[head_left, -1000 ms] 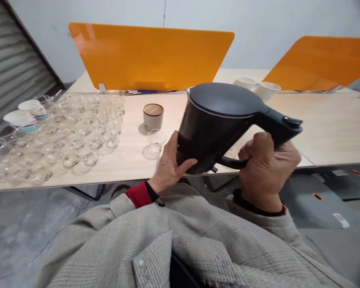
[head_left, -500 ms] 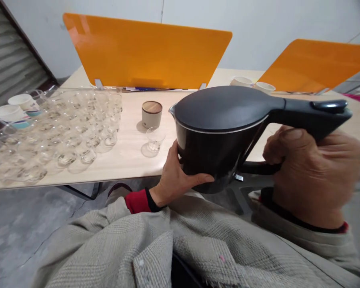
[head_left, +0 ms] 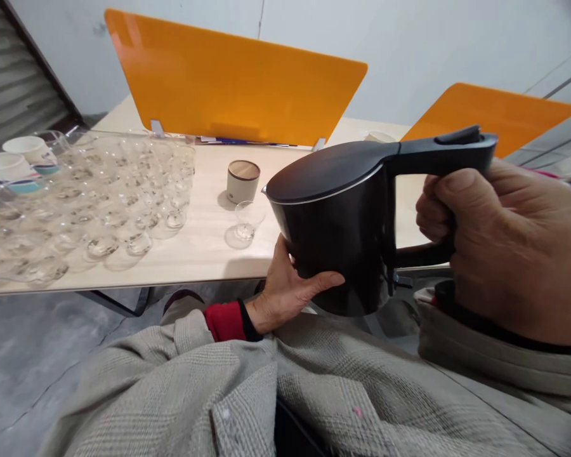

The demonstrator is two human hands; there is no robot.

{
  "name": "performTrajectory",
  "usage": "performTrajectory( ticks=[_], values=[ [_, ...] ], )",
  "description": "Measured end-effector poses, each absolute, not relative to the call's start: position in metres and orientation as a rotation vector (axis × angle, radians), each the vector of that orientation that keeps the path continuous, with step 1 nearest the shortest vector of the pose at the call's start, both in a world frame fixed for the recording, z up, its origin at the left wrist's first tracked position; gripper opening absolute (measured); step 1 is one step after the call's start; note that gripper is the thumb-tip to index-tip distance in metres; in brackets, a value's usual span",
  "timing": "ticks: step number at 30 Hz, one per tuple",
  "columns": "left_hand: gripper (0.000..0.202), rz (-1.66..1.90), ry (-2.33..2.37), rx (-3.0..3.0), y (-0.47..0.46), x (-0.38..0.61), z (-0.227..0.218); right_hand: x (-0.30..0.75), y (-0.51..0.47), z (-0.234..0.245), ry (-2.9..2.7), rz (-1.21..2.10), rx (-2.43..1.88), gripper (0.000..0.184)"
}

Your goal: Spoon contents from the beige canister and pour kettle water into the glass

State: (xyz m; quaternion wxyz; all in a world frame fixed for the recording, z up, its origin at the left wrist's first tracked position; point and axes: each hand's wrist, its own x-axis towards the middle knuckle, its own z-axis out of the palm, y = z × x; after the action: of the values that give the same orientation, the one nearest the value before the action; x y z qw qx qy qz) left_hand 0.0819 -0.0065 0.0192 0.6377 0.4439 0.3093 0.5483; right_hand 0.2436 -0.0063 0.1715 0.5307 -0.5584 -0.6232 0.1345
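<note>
A black electric kettle [head_left: 337, 235] with its lid closed is held in front of my body, tilted slightly so the spout end sits lower and points left. My right hand [head_left: 514, 241] is wrapped round its handle. Against the lower front of the kettle body my left hand [head_left: 288, 289] presses with palm and thumb, its other fingers partly hidden beneath. Just left of the spout stands a small clear plastic cup [head_left: 247, 222] on the table. Behind that cup is a beige round canister [head_left: 242, 183] with a wood-look top.
Many clear cups [head_left: 105, 216] crowd the left of the table [head_left: 209, 263], along with two paper cups [head_left: 7, 168]. Orange divider panels [head_left: 238, 79] rise along the back. Another paper cup [head_left: 379, 136] is partly hidden behind the kettle.
The kettle has tipped a little towards its spout, and its handle end has swung left. My right hand has moved with it; my left hand keeps its place on the body.
</note>
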Motion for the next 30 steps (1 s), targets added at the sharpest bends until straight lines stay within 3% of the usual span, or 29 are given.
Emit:
performTrajectory(
  ticks=[13,30],
  values=[
    [0.097,1.280,0.613,0.880,0.000,0.084,0.014,0.235,0.015,0.183,-1.605,0.495,-1.297,0.037],
    [0.099,1.300,0.644,1.026,0.010,0.083,0.012,0.241,0.004,0.171,-1.503,0.368,-1.260,0.031]
  ],
)
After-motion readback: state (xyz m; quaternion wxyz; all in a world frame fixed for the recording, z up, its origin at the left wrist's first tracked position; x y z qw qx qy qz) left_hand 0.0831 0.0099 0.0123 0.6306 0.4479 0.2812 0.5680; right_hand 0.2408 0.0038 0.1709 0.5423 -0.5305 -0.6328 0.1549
